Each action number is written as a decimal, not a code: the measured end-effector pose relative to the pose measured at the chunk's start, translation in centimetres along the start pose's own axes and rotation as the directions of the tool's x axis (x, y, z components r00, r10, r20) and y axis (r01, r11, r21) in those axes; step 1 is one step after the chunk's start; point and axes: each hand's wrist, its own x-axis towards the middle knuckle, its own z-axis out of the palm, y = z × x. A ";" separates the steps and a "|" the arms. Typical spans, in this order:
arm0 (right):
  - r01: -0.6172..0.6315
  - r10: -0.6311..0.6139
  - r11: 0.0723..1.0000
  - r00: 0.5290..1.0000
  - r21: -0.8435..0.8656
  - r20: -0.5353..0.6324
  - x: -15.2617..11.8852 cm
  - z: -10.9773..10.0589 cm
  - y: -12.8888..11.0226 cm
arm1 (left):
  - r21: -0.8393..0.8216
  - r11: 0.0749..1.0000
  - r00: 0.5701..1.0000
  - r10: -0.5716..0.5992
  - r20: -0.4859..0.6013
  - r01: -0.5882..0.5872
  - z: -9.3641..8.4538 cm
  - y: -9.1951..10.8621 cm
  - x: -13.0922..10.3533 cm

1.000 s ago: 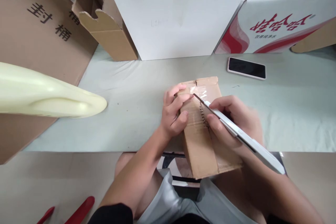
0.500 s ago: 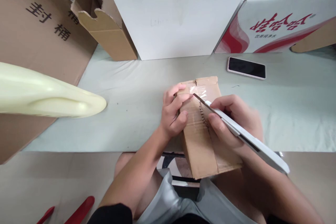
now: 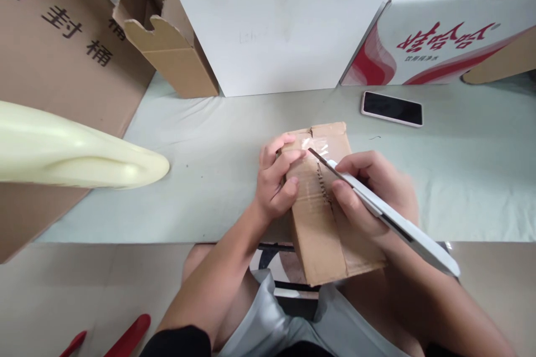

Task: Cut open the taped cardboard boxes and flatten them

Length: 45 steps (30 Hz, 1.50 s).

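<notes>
Pale green cloth covers the worktop [image 3: 234, 178], its near edge dropping towards a beige floor [image 3: 84, 279] and the seated person's grey shorts [image 3: 272, 312]. The brown box [image 3: 318, 234] lies at this near edge, its near end sticking out over the lap. Its long axis runs away from the person, the far end leaning a little left, with shiny tape and a row of dark, ragged marks on top.

A white cutter [image 3: 393, 217] slants across the box, blade out: the blade points forward and left, the handle runs back to the right over the forearm. I can't tell whether the blade touches the cardboard.

The left hand [image 3: 278, 178] has its grip bent round the box's left side, fingers a little apart, the index fingertip close to the blade tip. The right hand [image 3: 377, 189] has its grip closed about the cutter's handle.

Beyond the box stands a white carton [image 3: 285, 39]; a phone [image 3: 392, 109] lies behind it to the right, and a pale yellow, rounded object [image 3: 84, 150] is well to its left.
</notes>
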 end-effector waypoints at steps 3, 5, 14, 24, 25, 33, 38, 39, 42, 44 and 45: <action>-0.013 0.013 1.000 1.000 0.008 -0.009 0.0 0.1 0.2 | -0.008 1.000 1.000 -0.001 -0.012 0.001 0.0 0.0 0.0; -0.026 0.026 1.000 1.000 0.005 -0.010 0.0 0.1 0.2 | -0.001 1.000 1.000 -0.010 -0.001 0.010 0.0 0.0 0.0; -0.008 0.008 1.000 1.000 0.009 -0.009 0.0 0.1 0.1 | -0.008 0.999 0.999 -0.035 0.002 0.035 0.0 -0.1 -0.1; -0.026 0.025 0.998 1.000 0.060 0.011 -0.1 0.1 0.2 | -0.037 0.999 1.000 -0.017 -0.014 0.017 0.0 0.0 0.0; -0.024 0.024 0.998 1.000 0.065 0.011 -0.1 0.1 0.2 | -0.031 0.999 1.000 -0.017 -0.016 0.016 0.0 0.0 0.0; -0.042 0.042 0.997 0.999 0.069 -0.004 -0.3 0.2 0.6 | 0.048 0.998 0.999 -0.035 0.032 0.034 -0.2 -0.3 0.0; 0.028 0.025 0.942 0.987 0.333 -0.156 0.0 0.3 1.4 | -0.030 0.998 0.997 -0.054 0.048 0.055 -1.0 -0.5 0.3; 0.051 0.032 0.927 0.977 0.373 -0.212 0.3 0.2 1.6 | -0.046 0.996 0.996 -0.068 0.048 0.070 -1.3 -0.8 0.4; 0.087 0.073 0.900 0.936 0.427 -0.345 1.2 0.1 2.3 | -0.117 0.979 0.985 -0.172 -0.020 0.168 -2.4 -2.1 0.5; 0.046 0.134 0.892 0.923 0.449 -0.361 1.7 0.1 3.1 | -0.174 0.942 0.941 -0.313 -0.132 0.288 -3.2 -3.6 0.5; -0.004 0.181 0.891 0.919 0.454 -0.349 1.9 0.2 3.6 | -0.225 0.912 0.904 -0.385 -0.185 0.342 -3.6 -4.4 0.3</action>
